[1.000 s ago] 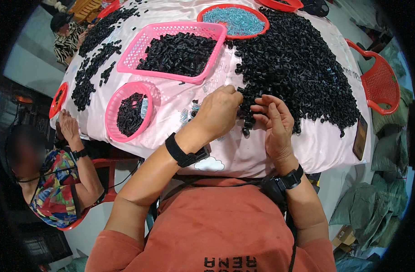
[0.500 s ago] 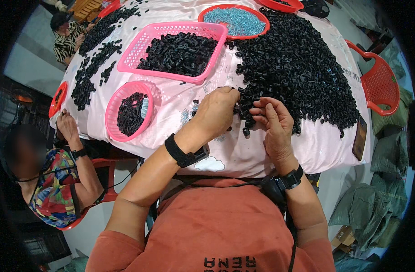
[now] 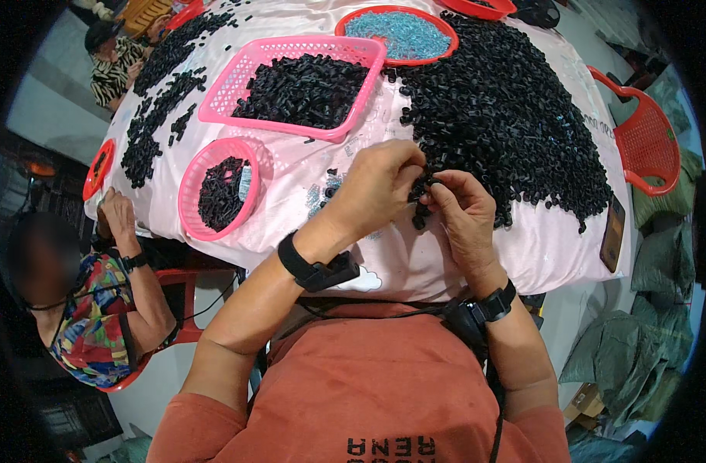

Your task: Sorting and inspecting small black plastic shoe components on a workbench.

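My left hand [image 3: 381, 181] is closed in a pinch at the near left edge of a heap of small black plastic parts [image 3: 515, 123]; what its fingertips hold is hidden. Close beside it, my right hand [image 3: 467, 207] has thumb and forefinger pressed together on a small black part [image 3: 425, 193]. The fingertips of both hands almost meet there. A few loose black parts [image 3: 419, 222] lie on the cloth just below. Some tiny clear bluish pieces [image 3: 314, 197] are scattered left of my left wrist.
A pink rectangular basket [image 3: 214, 109] and a pink round basket [image 3: 189, 202] hold black parts. Beyond stands a red tray [image 3: 454, 51] of clear bluish pieces. A phone [image 3: 612, 236] lies at the right edge, near a red chair [image 3: 652, 143]. Another person [image 3: 98, 316] sits at left.
My left hand has moved slightly right, and my right hand's fingers have closed into a pinch. The two hands are now nearer each other.
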The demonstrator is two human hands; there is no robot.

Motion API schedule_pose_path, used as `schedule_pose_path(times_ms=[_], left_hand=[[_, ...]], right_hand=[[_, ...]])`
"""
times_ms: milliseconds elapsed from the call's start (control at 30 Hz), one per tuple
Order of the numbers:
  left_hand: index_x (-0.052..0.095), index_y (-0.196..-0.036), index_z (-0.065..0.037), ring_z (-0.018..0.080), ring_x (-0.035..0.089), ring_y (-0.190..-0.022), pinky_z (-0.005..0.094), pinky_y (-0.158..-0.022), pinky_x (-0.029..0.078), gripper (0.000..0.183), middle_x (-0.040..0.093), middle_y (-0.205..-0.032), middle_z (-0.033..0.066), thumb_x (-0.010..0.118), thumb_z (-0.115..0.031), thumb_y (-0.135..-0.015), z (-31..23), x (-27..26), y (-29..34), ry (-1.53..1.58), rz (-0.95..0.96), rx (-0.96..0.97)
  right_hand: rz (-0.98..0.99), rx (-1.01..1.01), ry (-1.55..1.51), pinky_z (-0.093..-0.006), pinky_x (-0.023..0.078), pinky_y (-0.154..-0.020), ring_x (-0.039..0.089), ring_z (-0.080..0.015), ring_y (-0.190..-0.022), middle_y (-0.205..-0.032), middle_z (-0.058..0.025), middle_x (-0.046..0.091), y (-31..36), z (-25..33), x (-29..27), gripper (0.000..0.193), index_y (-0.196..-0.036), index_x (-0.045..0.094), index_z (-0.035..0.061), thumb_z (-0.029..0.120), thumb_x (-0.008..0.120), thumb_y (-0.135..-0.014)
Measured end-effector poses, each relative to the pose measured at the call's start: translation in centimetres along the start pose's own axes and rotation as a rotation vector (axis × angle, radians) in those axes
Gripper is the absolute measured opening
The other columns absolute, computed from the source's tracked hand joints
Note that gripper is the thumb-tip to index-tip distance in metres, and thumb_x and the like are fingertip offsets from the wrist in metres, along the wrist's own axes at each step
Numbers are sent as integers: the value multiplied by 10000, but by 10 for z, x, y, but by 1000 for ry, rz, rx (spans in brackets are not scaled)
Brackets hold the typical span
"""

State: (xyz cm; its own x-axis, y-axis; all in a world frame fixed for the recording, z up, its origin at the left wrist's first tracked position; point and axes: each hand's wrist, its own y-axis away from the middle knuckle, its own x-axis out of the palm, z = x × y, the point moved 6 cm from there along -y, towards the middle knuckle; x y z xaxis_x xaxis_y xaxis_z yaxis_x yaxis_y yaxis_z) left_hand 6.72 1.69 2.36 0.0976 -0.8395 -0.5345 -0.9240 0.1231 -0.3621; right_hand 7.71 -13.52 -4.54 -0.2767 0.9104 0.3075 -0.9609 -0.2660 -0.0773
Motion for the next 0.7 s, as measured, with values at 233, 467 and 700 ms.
schedule_pose_path(times_ms=[233,467,700], left_hand=[[680,-938,-3,360,657,-832,422,-732,516,136,655,-888,173,663,-24,-804,16,-2,12,-373,192,-39],[670,-872,-3,386,627,-888,466,-770,504,118,630,-901,166,667,-38,-759,16,-2,13,-512,216,-92],[655,-841,-1,395,621,-881,476,-757,498,88,624,-900,174,656,-34,-760,16,-1,14,-537,223,-56]], right_hand=[[-28,42,2,-213,542,-706,690,-105,-823,-978,-84,711,-1,1,0,192,-1179,631,12,80,558,-1015],[0,27,41,-204,538,-699,685,-102,-816,-979,-85,709,-1,-1,0,194,-1187,627,28,92,527,-1034],[4,51,-5,-207,534,-685,686,-111,-809,-987,-92,700,-1,0,1,153,-1160,572,24,96,539,-1029]])
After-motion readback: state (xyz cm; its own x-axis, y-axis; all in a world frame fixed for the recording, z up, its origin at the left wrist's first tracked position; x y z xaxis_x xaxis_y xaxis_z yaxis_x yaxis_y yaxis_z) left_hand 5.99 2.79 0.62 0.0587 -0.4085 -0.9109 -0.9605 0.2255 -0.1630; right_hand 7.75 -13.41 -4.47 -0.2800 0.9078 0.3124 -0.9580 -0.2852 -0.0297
